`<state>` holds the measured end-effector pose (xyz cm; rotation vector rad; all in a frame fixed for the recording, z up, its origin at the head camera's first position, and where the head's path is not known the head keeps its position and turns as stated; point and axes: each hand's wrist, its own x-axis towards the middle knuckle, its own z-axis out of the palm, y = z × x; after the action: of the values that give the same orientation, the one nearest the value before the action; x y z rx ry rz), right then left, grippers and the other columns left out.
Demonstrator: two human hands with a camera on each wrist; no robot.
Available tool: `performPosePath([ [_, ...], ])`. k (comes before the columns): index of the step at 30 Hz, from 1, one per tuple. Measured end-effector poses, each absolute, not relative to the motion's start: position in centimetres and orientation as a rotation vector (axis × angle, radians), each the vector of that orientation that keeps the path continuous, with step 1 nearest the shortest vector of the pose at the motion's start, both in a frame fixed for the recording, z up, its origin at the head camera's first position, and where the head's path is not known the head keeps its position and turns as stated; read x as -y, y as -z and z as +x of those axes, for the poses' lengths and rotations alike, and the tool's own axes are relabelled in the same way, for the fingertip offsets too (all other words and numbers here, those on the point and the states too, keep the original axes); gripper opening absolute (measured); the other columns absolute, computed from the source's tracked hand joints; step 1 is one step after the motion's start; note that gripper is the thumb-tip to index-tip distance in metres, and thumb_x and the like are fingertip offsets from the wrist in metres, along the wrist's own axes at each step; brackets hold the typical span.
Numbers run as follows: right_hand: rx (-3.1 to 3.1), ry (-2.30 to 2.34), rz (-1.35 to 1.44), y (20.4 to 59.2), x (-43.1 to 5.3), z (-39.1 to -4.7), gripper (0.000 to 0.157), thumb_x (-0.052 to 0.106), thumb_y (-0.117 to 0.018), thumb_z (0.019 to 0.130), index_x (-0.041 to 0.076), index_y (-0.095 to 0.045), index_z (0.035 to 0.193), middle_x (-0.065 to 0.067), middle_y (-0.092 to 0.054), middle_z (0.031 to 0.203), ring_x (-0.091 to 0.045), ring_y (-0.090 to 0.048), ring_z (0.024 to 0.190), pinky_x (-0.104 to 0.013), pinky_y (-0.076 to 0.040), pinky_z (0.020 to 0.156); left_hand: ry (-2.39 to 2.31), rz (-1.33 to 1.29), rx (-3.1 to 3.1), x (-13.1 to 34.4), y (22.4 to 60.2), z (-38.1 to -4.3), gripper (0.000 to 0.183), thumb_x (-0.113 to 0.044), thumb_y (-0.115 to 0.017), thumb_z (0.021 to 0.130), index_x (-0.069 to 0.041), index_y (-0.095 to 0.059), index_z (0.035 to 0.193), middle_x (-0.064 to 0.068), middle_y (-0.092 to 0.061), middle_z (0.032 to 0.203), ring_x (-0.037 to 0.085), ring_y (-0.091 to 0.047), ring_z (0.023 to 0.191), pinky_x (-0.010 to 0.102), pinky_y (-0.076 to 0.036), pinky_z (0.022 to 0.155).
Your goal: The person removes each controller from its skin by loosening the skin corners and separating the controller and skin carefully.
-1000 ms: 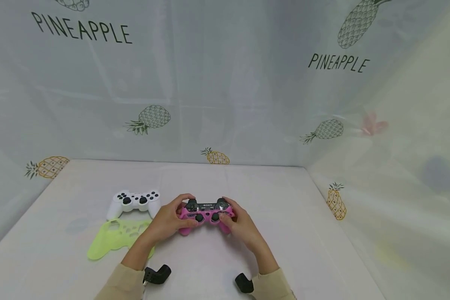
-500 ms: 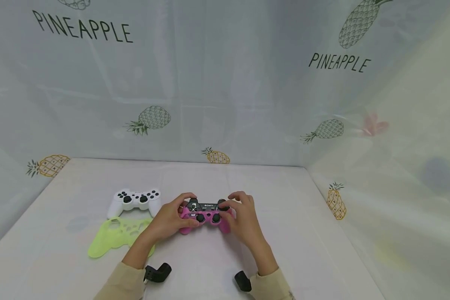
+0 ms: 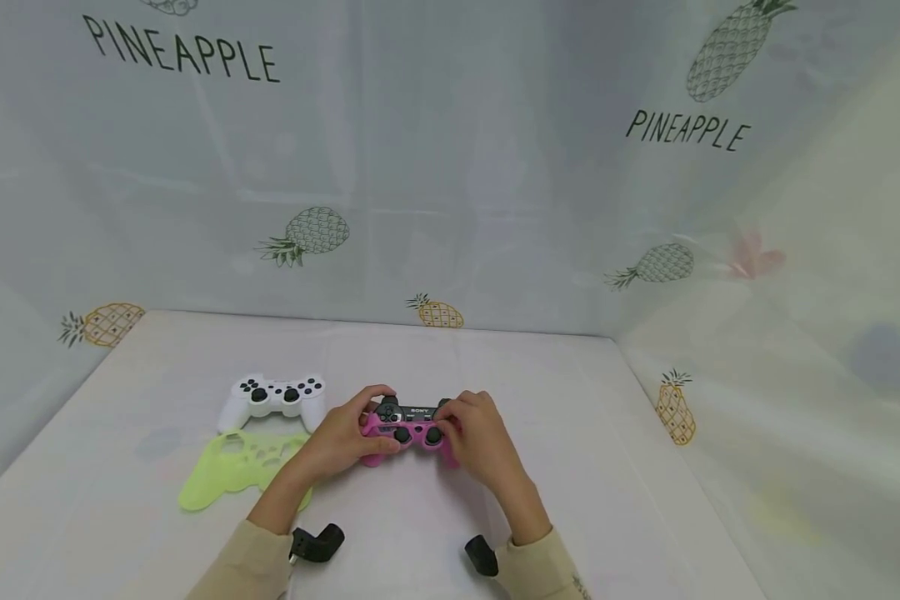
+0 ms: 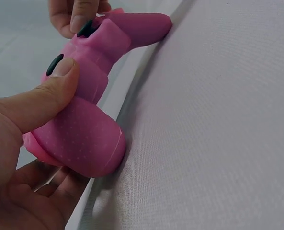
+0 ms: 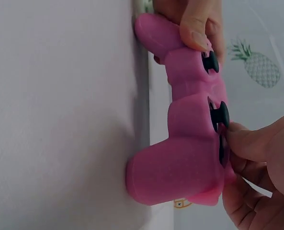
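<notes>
A black game controller with "SONY" on it sits partly inside a pink silicone cover, its upper face bare in the head view. The left hand grips the controller's left side, thumb on the cover beside a thumbstick and fingers behind. At the right side, thumb and fingers of the right hand pinch the edge of the pink cover, just by the other thumbstick. Both of the cover's handles point down close over the table.
On the left of the white table lie a white game controller and a flat lime-green silicone cover just in front of it. A pineapple-print sheet hangs behind. Black camera mounts are at the wrists.
The right hand has let go of its two-sided grip, lifted its fingers, then closed them on the cover's edge at the right. The left hand keeps its grip.
</notes>
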<state>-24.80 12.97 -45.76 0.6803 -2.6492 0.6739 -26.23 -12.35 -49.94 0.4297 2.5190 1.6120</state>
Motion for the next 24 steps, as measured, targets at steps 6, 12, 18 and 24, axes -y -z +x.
performPosePath([
  [6,2.624,-0.714,0.676,46.19,-12.79,-24.84,0.011,0.007,-0.079,0.095,0.014,-0.074,0.089,0.004,-0.065,0.087,-0.016,-0.051,0.084,-0.034,-0.044,0.079,-1.623,0.41,-2.499,12.19,49.82,-26.11,0.079,-0.026,-0.095,0.082,-0.025,-0.053,0.148,0.009,-0.07,0.12,0.019,-0.066,0.09,0.034,-0.055,0.074],
  [12,2.627,-0.873,0.612,46.43,-12.61,-25.01,0.013,0.004,-0.076,0.095,0.013,-0.072,0.086,0.004,-0.064,0.086,-0.014,-0.046,0.083,-0.032,-0.04,0.077,-1.623,0.389,-2.497,12.14,49.78,-26.09,0.079,-0.027,-0.094,0.082,-0.026,-0.052,0.149,0.008,-0.069,0.121,0.018,-0.067,0.09,0.035,-0.055,0.075],
  [18,2.682,-1.014,0.58,46.25,-12.92,-24.88,0.013,0.007,-0.074,0.098,0.015,-0.071,0.088,0.008,-0.06,0.084,-0.015,-0.044,0.085,-0.032,-0.037,0.076,-1.589,0.397,-2.502,12.22,49.69,-26.19,0.08,-0.029,-0.093,0.083,-0.024,-0.051,0.151,0.007,-0.07,0.11,0.018,-0.066,0.083,0.035,-0.055,0.071],
  [24,2.716,-1.074,0.618,45.79,-13.41,-24.69,0.014,0.007,-0.073,0.099,0.017,-0.07,0.088,0.01,-0.057,0.083,-0.015,-0.044,0.085,-0.032,-0.035,0.078,-1.552,0.413,-2.519,12.36,49.59,-26.16,0.079,-0.03,-0.092,0.085,-0.025,-0.05,0.152,0.005,-0.066,0.091,0.019,-0.065,0.074,0.034,-0.053,0.068],
])
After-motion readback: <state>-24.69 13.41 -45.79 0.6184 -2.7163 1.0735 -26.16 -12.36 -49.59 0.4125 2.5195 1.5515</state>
